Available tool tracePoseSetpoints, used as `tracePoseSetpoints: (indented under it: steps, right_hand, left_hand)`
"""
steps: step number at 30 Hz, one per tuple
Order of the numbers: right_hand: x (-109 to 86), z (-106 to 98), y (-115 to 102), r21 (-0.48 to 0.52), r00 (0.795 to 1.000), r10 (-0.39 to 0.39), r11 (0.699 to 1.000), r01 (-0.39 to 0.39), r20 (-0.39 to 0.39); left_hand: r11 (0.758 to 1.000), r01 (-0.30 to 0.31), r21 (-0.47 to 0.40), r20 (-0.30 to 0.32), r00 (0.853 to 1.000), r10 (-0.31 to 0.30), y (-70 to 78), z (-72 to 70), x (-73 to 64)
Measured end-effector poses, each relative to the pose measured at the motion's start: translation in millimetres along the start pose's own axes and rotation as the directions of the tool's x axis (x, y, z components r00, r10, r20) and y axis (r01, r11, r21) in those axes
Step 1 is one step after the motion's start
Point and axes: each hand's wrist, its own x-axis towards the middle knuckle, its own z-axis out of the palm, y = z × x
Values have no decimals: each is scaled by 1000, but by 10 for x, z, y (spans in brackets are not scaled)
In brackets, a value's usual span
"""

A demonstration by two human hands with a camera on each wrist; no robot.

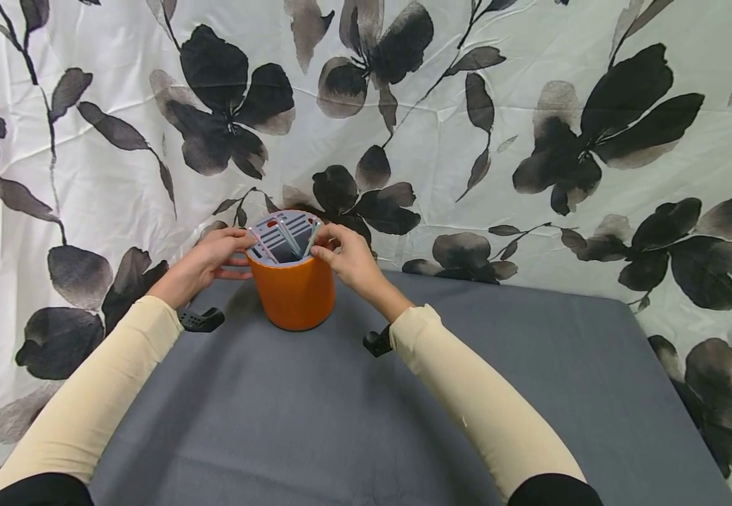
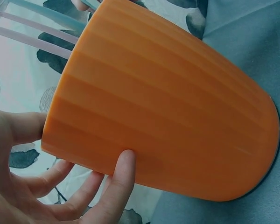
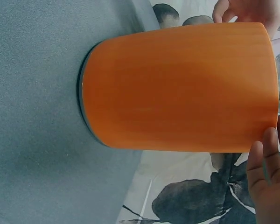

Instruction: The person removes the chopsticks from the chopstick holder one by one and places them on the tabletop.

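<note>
An orange utensil holder (image 1: 296, 299) stands upright on the grey table, with a grey slotted insert (image 1: 269, 246) in its top. Thin pink sticks (image 2: 42, 44) and pale teal sticks (image 1: 290, 237) rise out of the opening; their kind is unclear. My left hand (image 1: 217, 253) holds the holder at its left rim, the fingers bent against its side in the left wrist view. At the right rim, my right hand (image 1: 350, 258) pinches a teal stick between thumb and forefinger. Its other fingers (image 3: 270, 156) lie beside the holder's wall. The sticks' lower ends are hidden inside.
The grey table (image 1: 315, 422) extends to the front and right of the holder. Directly behind hangs a white cloth (image 1: 454, 154) with dark printed flowers. Black wrist devices (image 1: 201, 320) sit below both hands.
</note>
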Motion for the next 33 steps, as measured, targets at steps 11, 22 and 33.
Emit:
tracePoseSetpoints:
  steps: [11,22,33]
  right_hand:
    - [-22,-19,22,68,998,-34,997,38,-59]
    - [-8,-109,-111,296,968,-108,939,174,-227]
    - [-20,-231,-275,465,911,-175,815,346,-373]
  left_hand:
    - [1000,6,0,-6,1000,-6,-4,26,-5]
    - [1000,12,11,-14,1000,-12,15,28,2]
    - [1000,6,9,-22,1000,-6,4,32,5]
